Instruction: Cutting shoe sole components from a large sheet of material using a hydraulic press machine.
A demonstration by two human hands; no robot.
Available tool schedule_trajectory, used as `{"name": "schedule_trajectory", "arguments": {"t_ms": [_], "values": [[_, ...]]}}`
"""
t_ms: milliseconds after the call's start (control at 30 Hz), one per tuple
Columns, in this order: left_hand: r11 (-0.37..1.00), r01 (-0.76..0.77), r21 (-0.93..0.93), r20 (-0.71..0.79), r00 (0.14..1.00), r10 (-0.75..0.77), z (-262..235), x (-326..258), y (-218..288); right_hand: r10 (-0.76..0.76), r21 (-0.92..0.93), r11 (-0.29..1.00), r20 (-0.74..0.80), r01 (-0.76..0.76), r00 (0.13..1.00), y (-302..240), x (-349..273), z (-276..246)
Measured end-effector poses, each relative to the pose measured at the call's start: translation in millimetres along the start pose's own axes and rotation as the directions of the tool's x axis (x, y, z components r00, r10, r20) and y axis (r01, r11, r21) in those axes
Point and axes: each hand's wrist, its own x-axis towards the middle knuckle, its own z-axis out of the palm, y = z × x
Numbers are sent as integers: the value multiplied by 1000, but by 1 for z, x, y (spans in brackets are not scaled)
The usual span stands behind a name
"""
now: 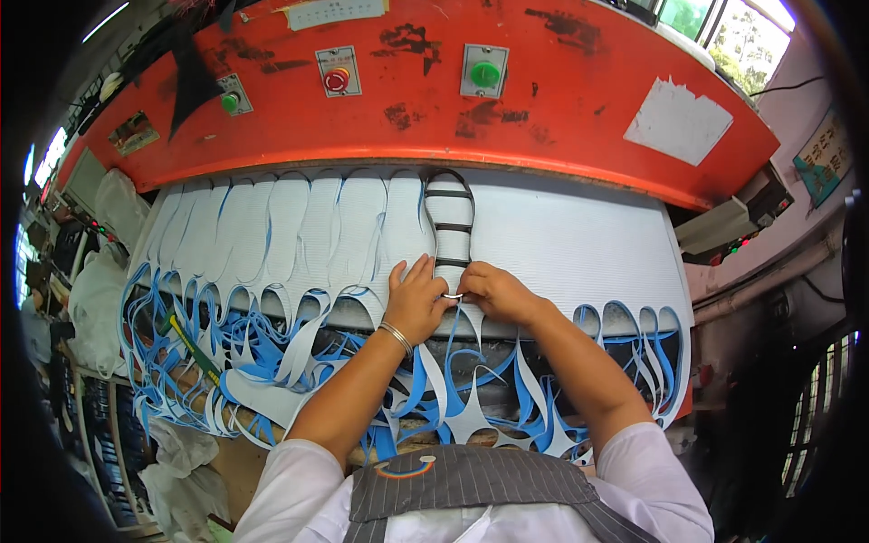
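Hands meet at the near end of a black sole-shaped cutting frame [450, 226] that lies flat on a white foam sheet [561, 240]. The left hand [415, 299] rests palm down just beside the frame's left edge, fingers spread and flat on the sheet, a thin bangle [396, 337] at its wrist. The right hand [493, 291] sits right against it, fingers curled in at the frame's heel end, pinching there, though what exactly sits between the fingertips is too small to tell. The two hands touch each other at the thumbs.

The frame points away from the person, its toe close to the red machine head [434, 100] that hangs over the sheet. To the left of the frame, a row of sole-shaped cutouts [299, 235] runs across the sheet. To the right, the sheet is uncut. On the machine head, a red button [337, 80] and two green buttons [484, 73] face the person. Below the counter's near edge, white and blue foam scraps [272, 362] hang in loops and tangles. Both forearms come up from the lower edge, white sleeves [281, 489] pushed back, a grey striped apron [471, 484] below.
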Motion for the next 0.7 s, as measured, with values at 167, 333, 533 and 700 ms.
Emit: {"name": "schedule_trajectory", "arguments": {"t_ms": [167, 333, 533, 700], "values": [[991, 21, -134, -123, 992, -37, -2, 8, 6, -28, 156, 988, 50, 20, 998, 5, 10, -19], [999, 36, 21, -31, 999, -35, 3, -3, 1, 48, -219, 975, 372, 38, 927, -8, 64, -51], [994, 17, -105, 4, 1000, -16, 4, -3, -2, 36, -711, 671, 316, 211, 948, 7, 104, -33], [958, -49, -282, -146, 989, 8, -7, 4, 12, -1, -642, 738, 305, 206, 952, 16, 109, -37]]}}
